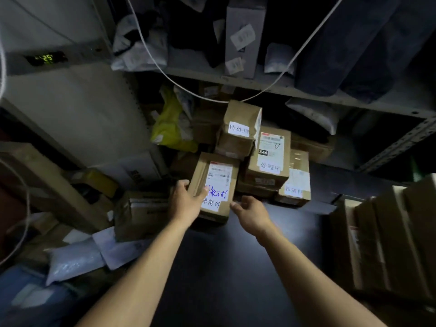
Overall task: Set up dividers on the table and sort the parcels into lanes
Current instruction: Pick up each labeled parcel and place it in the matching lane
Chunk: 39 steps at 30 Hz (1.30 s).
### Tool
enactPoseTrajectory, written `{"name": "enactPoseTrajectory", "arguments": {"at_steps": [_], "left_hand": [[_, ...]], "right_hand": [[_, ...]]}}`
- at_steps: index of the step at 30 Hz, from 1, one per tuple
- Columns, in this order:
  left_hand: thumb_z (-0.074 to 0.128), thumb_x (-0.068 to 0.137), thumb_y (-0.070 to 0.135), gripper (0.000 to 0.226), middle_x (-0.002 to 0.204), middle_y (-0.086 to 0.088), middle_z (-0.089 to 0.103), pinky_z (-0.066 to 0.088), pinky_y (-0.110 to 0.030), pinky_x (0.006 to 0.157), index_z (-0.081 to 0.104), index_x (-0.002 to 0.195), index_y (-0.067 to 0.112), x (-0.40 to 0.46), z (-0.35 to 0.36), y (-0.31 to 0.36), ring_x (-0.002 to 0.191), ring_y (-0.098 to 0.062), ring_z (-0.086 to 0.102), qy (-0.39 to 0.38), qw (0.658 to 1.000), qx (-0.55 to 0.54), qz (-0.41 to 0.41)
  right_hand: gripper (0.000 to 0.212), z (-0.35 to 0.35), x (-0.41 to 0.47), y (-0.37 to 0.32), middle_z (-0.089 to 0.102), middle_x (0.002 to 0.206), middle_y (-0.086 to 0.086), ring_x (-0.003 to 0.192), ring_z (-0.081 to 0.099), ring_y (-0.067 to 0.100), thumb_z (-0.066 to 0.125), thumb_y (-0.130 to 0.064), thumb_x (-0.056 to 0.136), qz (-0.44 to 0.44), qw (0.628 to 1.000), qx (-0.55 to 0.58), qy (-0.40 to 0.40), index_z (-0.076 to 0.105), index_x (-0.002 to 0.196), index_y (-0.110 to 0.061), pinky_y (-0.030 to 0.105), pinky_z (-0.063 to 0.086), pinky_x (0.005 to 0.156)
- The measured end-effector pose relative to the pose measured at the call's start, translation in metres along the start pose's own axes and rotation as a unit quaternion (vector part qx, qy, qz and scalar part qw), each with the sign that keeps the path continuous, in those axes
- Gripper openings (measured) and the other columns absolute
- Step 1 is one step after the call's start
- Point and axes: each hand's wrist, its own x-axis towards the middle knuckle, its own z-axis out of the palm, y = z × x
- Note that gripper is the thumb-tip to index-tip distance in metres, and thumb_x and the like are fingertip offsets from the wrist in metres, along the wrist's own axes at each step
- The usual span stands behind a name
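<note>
A brown cardboard parcel (pixel 215 185) with a white shipping label and blue handwriting stands at the far edge of the dark table (pixel 224 267). My left hand (pixel 186 200) grips its left side, thumb across the front face. My right hand (pixel 250 212) hovers just beside its lower right corner, fingers loosely curled, holding nothing. Behind it are three more labelled cardboard parcels: one on top of the pile (pixel 240 128), one in the middle (pixel 269 156) and one at the right (pixel 295 182).
Metal shelving (pixel 271 87) with bags and boxes hangs over the pile. A yellow bag (pixel 169 123) lies behind. Cardboard boxes (pixel 141 213) and grey mailers (pixel 73 258) crowd the left; stacked flat cartons (pixel 389 237) stand at right. A white cable (pixel 212 97) droops above.
</note>
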Motion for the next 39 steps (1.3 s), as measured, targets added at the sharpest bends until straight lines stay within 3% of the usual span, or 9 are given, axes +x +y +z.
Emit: {"name": "enactPoseTrajectory", "arguments": {"at_steps": [3,6,12,16,21,24,28,32,39], "left_hand": [[0.071,0.084,0.044,0.079,0.149,-0.014,0.04,0.034,-0.039,0.109,0.036,0.147,0.012,0.032,0.005,-0.024,0.137,-0.03,0.039,-0.025,0.999,0.018,-0.018],[0.07,0.087,0.042,0.083,0.155,-0.011,0.036,0.032,-0.039,0.111,0.027,0.153,0.015,0.045,0.012,-0.046,0.141,-0.029,0.036,-0.074,0.996,-0.008,-0.054],[0.073,0.086,0.028,0.039,0.112,-0.007,0.069,0.053,-0.036,0.091,0.061,0.119,0.011,0.027,0.011,-0.07,0.104,-0.023,0.066,-0.099,0.99,-0.08,-0.056],[0.073,0.084,0.041,0.038,0.109,-0.004,0.069,0.055,-0.041,0.089,0.064,0.111,0.015,-0.001,-0.002,-0.076,0.099,-0.019,0.066,-0.107,0.989,-0.078,-0.067],[0.076,0.081,0.042,0.03,0.1,0.003,0.07,0.048,-0.02,0.065,0.062,0.1,0.022,-0.054,-0.014,-0.064,0.088,-0.007,0.066,-0.083,0.991,-0.089,-0.06],[0.077,0.079,0.041,0.03,0.099,0.005,0.069,0.045,-0.019,0.064,0.06,0.097,0.024,-0.092,-0.015,-0.047,0.088,-0.006,0.065,-0.064,0.992,-0.102,-0.045],[0.078,0.079,0.041,0.029,0.095,0.007,0.072,0.05,-0.025,0.069,0.06,0.094,0.024,-0.149,-0.01,-0.022,0.087,-0.007,0.067,-0.057,0.99,-0.123,-0.026],[0.078,0.078,0.041,0.027,0.094,0.007,0.072,0.047,-0.024,0.066,0.06,0.092,0.025,-0.204,-0.002,0.002,0.085,-0.007,0.067,-0.05,0.989,-0.138,-0.003],[0.077,0.077,0.046,0.03,0.102,0.001,0.069,0.053,-0.03,0.074,0.059,0.093,0.028,-0.276,0.016,0.036,0.09,-0.013,0.066,-0.056,0.99,-0.125,0.041]], "right_hand": [[0.067,0.024,0.022,0.01,0.047,0.149,0.014,0.137,0.046,0.028,0.059,-0.033,0.097,0.038,0.999,0.024,-0.005,0.031,0.151,-0.004,0.04,0.039,0.111],[0.05,0.045,0.033,0.019,0.058,0.14,0.009,0.126,0.055,0.024,0.06,-0.023,0.097,0.038,0.997,0.06,-0.02,0.045,0.143,-0.01,0.034,0.043,0.107],[0.03,0.064,0.025,0.031,0.068,0.118,0.004,0.103,0.064,0.014,0.062,-0.029,0.096,0.032,0.99,0.136,0.002,0.057,0.12,-0.013,0.029,0.051,0.09],[0.029,0.062,0.001,0.04,0.067,0.108,-0.003,0.09,0.064,0.004,0.061,-0.039,0.095,0.038,0.987,0.154,0.001,0.053,0.112,-0.017,0.017,0.048,0.065],[0.031,0.041,-0.045,0.049,0.067,0.108,-0.001,0.092,0.067,0.008,0.066,-0.044,0.091,0.019,0.98,0.197,-0.007,0.053,0.106,-0.02,0.018,0.049,0.064],[0.028,0.019,-0.079,0.057,0.069,0.108,-0.003,0.083,0.064,0.0,0.065,-0.041,0.091,-0.006,0.977,0.211,-0.002,0.053,0.106,-0.02,0.011,0.046,0.056],[0.024,-0.016,-0.125,0.071,0.07,0.106,-0.004,0.072,0.062,-0.007,0.064,-0.04,0.093,-0.031,0.974,0.223,0.018,0.054,0.106,-0.022,0.014,0.044,0.059],[0.025,-0.053,-0.17,0.09,0.074,0.102,-0.004,0.083,0.069,0.004,0.066,-0.044,0.089,-0.051,0.973,0.218,0.052,0.057,0.102,-0.025,0.024,0.047,0.069],[0.04,-0.104,-0.234,0.12,0.076,0.092,-0.007,0.077,0.07,0.004,0.062,-0.062,0.074,-0.072,0.97,0.212,0.097,0.057,0.094,-0.028,0.028,0.047,0.068]]}}
